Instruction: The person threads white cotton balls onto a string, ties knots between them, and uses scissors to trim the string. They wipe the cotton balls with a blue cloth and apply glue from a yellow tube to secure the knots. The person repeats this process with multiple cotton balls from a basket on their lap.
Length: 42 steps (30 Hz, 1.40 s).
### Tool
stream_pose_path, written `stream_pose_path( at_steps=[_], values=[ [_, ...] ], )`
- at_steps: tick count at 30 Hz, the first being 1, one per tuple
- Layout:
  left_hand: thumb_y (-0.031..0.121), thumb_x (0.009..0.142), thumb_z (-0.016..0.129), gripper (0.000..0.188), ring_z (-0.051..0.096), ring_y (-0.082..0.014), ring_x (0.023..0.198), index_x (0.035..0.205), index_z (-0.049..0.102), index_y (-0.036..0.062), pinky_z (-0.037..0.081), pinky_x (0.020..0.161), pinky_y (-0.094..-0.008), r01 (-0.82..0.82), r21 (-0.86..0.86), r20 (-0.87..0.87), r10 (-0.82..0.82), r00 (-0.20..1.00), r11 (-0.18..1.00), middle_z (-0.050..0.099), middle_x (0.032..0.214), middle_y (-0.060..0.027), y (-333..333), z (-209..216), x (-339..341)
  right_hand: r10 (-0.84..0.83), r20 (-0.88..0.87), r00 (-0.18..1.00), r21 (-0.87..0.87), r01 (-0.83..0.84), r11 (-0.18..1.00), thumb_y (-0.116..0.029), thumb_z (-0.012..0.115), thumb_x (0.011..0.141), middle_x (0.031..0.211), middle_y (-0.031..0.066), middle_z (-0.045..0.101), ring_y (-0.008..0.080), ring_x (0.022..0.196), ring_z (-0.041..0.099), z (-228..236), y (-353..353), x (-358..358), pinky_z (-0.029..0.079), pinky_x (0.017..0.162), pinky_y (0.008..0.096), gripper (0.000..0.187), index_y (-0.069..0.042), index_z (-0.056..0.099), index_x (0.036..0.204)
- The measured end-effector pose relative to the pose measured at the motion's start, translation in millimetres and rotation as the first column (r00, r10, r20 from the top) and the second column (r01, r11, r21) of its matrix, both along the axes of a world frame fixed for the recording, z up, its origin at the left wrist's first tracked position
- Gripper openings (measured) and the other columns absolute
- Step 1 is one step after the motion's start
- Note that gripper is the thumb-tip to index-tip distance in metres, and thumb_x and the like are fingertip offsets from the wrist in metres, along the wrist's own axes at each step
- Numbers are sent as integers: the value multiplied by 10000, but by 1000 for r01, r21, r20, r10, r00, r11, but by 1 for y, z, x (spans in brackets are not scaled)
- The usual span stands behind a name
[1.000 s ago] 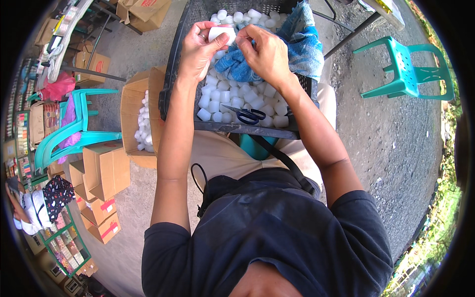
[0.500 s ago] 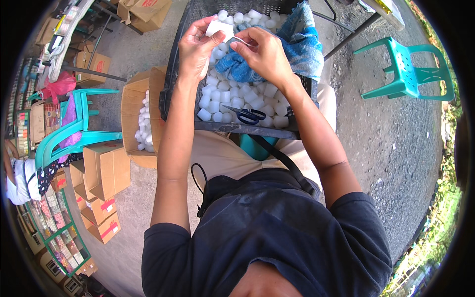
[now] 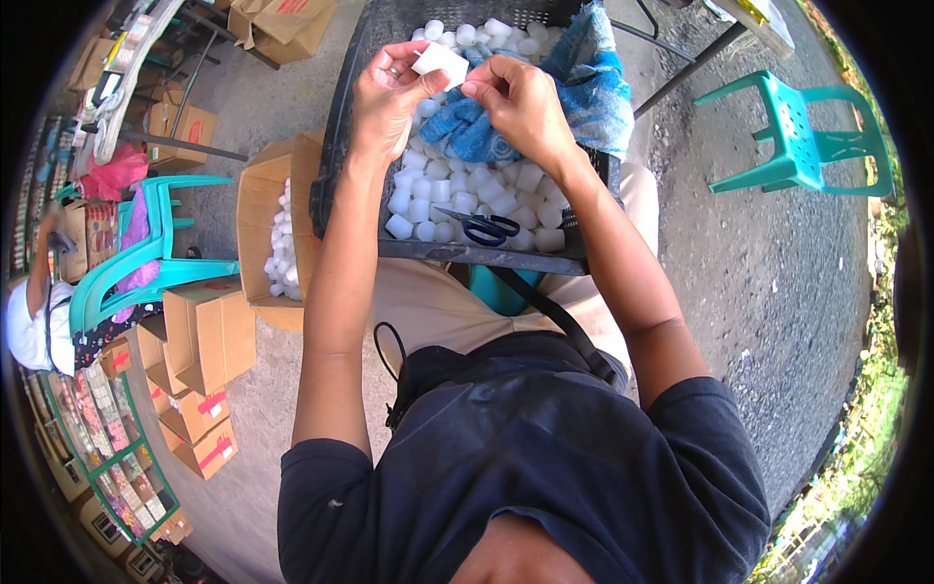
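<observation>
Not much elbow room tbh. Both hands, left hand (image 3: 389, 92) and right hand (image 3: 516, 97), sit raised over the black crate (image 3: 336, 165), w/ open air under them down to the white caps (image 3: 457, 195). Inside the crate the blue cloth (image 3: 584, 97) hogs the far right, and scissors (image 3: 486, 229) lie on the caps near the front wall. Left of the crate an open cardboard box (image 3: 255, 209) sits right against it, then a teal chair (image 3: 136, 268). Right side has bare pavement out to the green chair (image 3: 808, 136).
</observation>
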State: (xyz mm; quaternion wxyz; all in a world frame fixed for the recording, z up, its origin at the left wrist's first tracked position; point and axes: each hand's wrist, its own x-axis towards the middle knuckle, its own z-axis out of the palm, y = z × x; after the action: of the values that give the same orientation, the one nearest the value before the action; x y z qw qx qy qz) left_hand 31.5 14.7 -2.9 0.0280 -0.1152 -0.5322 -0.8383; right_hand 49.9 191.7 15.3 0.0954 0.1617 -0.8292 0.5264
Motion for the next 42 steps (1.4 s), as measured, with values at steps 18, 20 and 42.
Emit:
stream_pose_path(
  at_steps=[18, 20, 42],
  values=[
    [84, 950, 525, 374, 587, -236, 1102, 1300, 420, 2, 497, 936, -351, 212, -132, 127, -196, 972, 968, 556, 1239, -208, -4, 4, 0, 174, 9, 985, 1, -174, 985, -170, 698, 813, 829, 112, 687, 205, 751, 657, -17, 26, -23, 511, 690, 317, 195, -55, 706, 970],
    [98, 955, 529, 355, 577, -258, 1119, 1278, 417, 5, 503, 942, -392, 118, -72, 127, -108, 986, 990, 530, 1266, -222, -5, 2, -2, 200, -24, 980, 108, -196, 975, -203, 724, 778, 766, 130, 691, 224, 696, 666, -17, 25, -14, 510, 646, 334, 191, -53, 710, 895],
    [58, 849, 670, 235, 652, -126, 871, 1068, 601, 3, 563, 716, -259, 248, -410, 183, -188, 965, 878, 668, 1005, -104, -1, 8, 7, 110, -266, 958, 89, -89, 992, -64, 694, 761, 867, 68, 662, 232, 893, 627, -5, 27, -20, 499, 788, 334, 154, -81, 708, 913]
  ],
)
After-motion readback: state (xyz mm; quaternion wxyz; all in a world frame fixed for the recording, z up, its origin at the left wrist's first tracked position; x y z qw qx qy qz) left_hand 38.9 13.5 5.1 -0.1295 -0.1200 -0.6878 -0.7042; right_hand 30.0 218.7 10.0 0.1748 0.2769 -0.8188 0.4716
